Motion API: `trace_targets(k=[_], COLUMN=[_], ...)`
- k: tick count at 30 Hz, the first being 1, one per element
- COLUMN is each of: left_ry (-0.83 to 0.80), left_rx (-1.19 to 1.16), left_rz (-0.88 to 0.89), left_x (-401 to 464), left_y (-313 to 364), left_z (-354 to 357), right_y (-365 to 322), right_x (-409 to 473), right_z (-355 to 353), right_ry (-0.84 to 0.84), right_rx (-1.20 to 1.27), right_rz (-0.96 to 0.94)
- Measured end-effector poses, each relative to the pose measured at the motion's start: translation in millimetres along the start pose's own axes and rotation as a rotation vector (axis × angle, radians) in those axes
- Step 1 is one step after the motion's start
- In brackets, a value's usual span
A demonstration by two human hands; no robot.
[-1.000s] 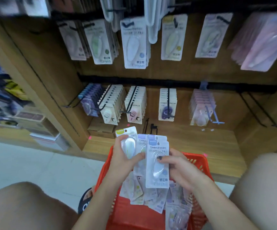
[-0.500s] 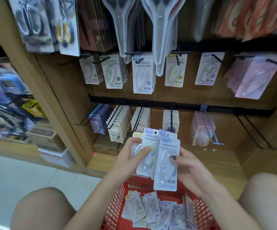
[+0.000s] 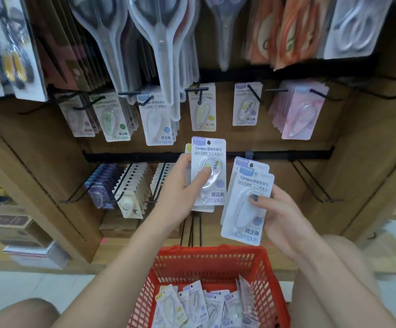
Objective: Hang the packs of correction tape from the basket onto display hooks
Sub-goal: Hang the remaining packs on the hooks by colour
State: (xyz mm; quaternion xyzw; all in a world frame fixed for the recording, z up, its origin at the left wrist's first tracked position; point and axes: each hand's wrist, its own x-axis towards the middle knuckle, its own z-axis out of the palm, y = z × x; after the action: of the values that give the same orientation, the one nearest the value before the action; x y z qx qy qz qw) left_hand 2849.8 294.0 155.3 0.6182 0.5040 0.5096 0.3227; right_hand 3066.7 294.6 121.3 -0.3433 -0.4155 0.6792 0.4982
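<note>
Correction tape packs hang in a row on black display hooks (image 3: 199,95) across the wooden shelf back, and going from the left there is a green-dotted pack (image 3: 111,119), then a blue-dotted pack (image 3: 157,124), then a yellow one (image 3: 202,110) and a purple-topped one (image 3: 246,106). Below them, on the lower rail, a purple stack (image 3: 102,185) and a cream stack (image 3: 130,188) sit on their own pegs. In front of that rail the left hand (image 3: 178,192) grips a small fan of packs (image 3: 208,171), thumb pressed on the clear blister, fingers curled behind; the front card has a purple top and a yellow-green dot, and another card edge peeks out behind it. Just to the right and slightly lower, apart from the first bunch, the right hand (image 3: 279,214) holds a second bunch of packs (image 3: 246,202), tilted, with the thumb laid across the blister of the front blue-topped card. Beneath both hands stands the red basket (image 3: 206,259), and more loose packs (image 3: 199,306) lie jumbled on its floor. Pink packs (image 3: 301,114) hang at the far right of the upper row.
</note>
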Motion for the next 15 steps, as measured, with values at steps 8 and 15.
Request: trace_targets(k=[8, 15], left_ry=[-0.113, -0.071], left_rx=[0.071, 0.107], left_rz=[0.17, 0.229], left_x=[42, 62], left_y=[30, 34], left_z=[39, 54], right_y=[-45, -65], right_x=[6, 15], right_z=[-21, -32], right_ry=[-0.194, -0.195], right_rx=[-0.067, -0.151], right_rz=[-0.059, -0.047])
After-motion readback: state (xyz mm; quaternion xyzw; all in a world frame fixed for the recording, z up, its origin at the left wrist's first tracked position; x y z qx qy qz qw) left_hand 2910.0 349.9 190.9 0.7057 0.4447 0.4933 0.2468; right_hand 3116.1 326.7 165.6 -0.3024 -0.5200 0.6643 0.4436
